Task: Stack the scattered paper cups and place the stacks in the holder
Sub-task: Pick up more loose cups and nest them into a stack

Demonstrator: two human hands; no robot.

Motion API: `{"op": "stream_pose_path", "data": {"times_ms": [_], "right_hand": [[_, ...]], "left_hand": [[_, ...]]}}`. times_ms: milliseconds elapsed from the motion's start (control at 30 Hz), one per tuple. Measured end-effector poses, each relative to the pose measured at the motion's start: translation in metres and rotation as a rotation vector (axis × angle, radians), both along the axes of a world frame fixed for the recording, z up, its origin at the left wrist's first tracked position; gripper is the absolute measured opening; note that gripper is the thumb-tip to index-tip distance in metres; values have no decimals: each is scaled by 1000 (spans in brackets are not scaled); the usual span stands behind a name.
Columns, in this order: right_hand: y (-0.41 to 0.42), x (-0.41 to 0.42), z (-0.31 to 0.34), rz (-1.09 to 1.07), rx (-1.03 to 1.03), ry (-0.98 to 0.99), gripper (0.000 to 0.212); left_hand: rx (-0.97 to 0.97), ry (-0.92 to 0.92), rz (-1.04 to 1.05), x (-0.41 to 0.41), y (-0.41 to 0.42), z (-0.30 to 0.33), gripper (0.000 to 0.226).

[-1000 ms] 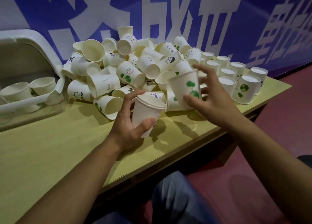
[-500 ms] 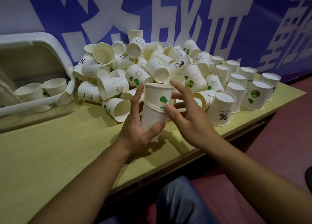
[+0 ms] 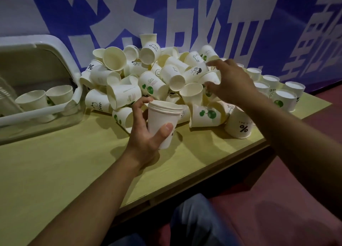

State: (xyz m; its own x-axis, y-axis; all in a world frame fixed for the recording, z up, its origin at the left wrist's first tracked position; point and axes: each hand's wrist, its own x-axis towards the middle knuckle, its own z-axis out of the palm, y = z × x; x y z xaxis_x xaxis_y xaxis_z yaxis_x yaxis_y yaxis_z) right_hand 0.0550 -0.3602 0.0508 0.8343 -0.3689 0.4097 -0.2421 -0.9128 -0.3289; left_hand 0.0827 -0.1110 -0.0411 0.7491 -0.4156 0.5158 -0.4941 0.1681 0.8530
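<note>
My left hand (image 3: 146,134) grips the nested stack (image 3: 162,122) upright above the desk (image 3: 55,171), near its front edge; my right hand (image 3: 229,82), fingers spread, hovers over the pile of cups (image 3: 148,79) toward the back edge

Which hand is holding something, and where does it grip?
The left hand grips a stack of paper cups around its side wall; the right hand holds nothing.

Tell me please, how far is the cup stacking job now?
Early stage. Done: two cups already sit in the white holder at the left. In hand: the left hand holds a short stack of nested cups, while the right hand reaches, fingers spread, into the pile. Left: most cups lie scattered in that pile, and some stand upside down at the right.
</note>
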Motion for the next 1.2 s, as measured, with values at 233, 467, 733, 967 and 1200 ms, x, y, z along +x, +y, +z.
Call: {"op": "stream_pose_path", "data": {"times_ms": [233, 467, 733, 967, 1200], "right_hand": [[-25, 40, -12, -63, 105, 153, 84], [-24, 31, -1, -67, 100, 45, 76], [12, -15, -2, 106, 253, -388, 69], [61, -47, -37, 358, 578, -520, 71], [85, -53, -63, 460, 633, -488, 61]], "left_hand": [[29, -14, -16, 4, -1, -5, 68], [44, -29, -29, 7, -2, -8, 65], [170, -56, -123, 1, -6, -13, 72], [217, -51, -133, -3, -5, -11, 80], [191, -81, -92, -2, -6, -11, 99]]}}
